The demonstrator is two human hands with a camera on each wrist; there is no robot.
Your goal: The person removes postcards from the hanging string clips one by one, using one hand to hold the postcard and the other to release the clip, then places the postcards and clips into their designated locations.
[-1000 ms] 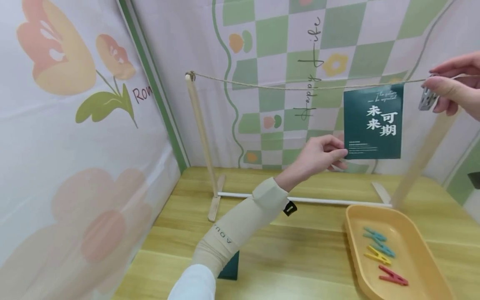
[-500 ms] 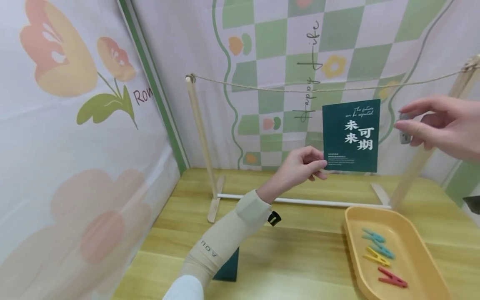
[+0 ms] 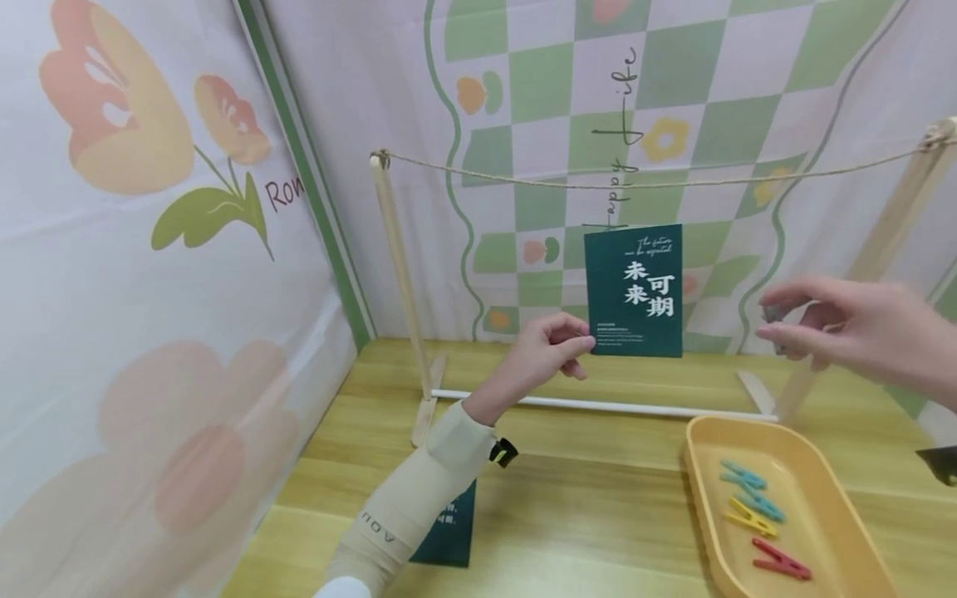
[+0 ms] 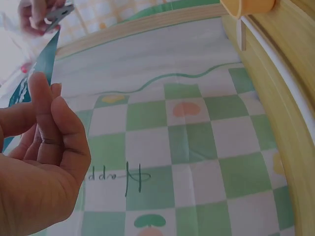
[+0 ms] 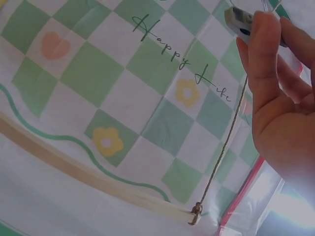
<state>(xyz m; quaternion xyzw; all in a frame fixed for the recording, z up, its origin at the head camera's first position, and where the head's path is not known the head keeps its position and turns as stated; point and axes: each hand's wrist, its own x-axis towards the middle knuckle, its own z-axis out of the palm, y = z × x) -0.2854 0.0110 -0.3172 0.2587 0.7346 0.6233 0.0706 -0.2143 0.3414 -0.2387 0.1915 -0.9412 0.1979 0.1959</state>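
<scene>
A dark green card (image 3: 635, 311) with white writing hangs in front of the checkered backdrop, its lower left edge pinched between thumb and fingers of my left hand (image 3: 549, 345). Its top edge is below the twine line (image 3: 635, 186), apart from it. To the right of the card, my right hand (image 3: 860, 332) pinches a small silver-grey clip (image 3: 772, 316), mostly covered by the fingers. The right wrist view shows one end of this clip (image 5: 239, 20) sticking out past the thumb. In the left wrist view the card (image 4: 47, 61) appears nearly edge-on behind my fingers.
The twine runs between two wooden posts (image 3: 399, 266) joined by a white bar (image 3: 598, 405) low down. An orange tray (image 3: 699, 498) at the front right holds blue, yellow and red clothespins (image 3: 781, 559). Another green card (image 3: 452, 540) lies on the table, partly under my left forearm.
Both hands have moved down and to the left, carrying the card and the clip away from the twine. The card's top edge was at the line a second ago.
</scene>
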